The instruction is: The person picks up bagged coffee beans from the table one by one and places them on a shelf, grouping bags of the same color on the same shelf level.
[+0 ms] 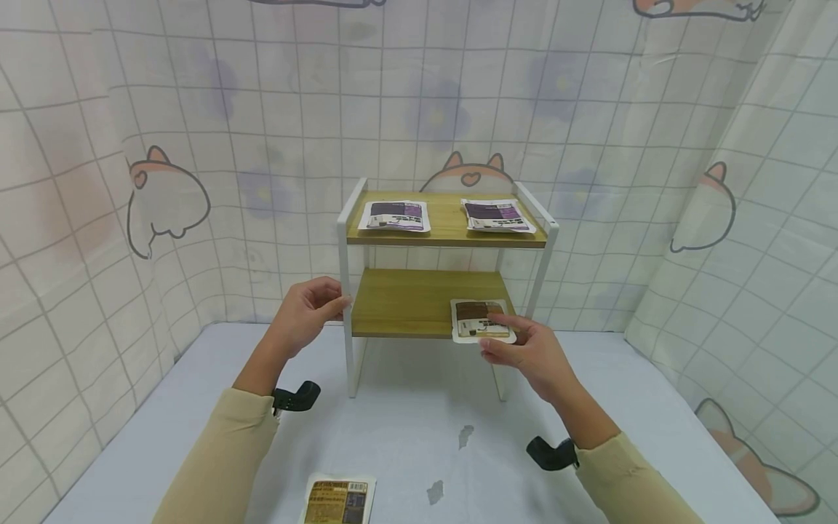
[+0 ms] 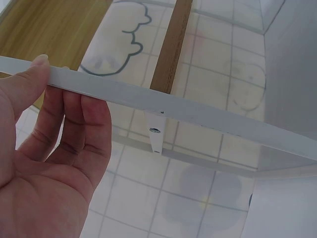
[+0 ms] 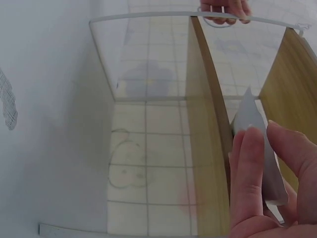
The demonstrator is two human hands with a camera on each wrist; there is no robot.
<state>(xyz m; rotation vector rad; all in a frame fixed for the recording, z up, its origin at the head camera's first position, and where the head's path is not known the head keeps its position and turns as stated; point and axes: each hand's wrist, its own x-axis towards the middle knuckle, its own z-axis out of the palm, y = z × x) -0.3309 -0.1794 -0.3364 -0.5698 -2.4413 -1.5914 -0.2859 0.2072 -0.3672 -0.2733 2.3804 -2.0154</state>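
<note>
A two-tier shelf [image 1: 419,298] with wood-look boards and a white frame stands on the table. My left hand [image 1: 304,314] grips the frame's left front upright [image 2: 124,91], thumb on one side and fingers on the other. At the right front of the lower board, my right hand [image 1: 533,356] pinches a flat white packet [image 1: 468,331] with a brown label. From the side, in the right wrist view, the packet [image 3: 270,173] sits between thumb and fingers, close to the lower board [image 3: 210,114]. Whether it rests on the board is hard to tell.
On the upper board lie white packets with purple labels, at the left [image 1: 395,216] and at the right [image 1: 497,216]. A packet with a yellow-brown label [image 1: 337,501] lies on the white table [image 1: 406,437] near me. Grid-patterned cloth [image 1: 294,109] hangs behind and at both sides.
</note>
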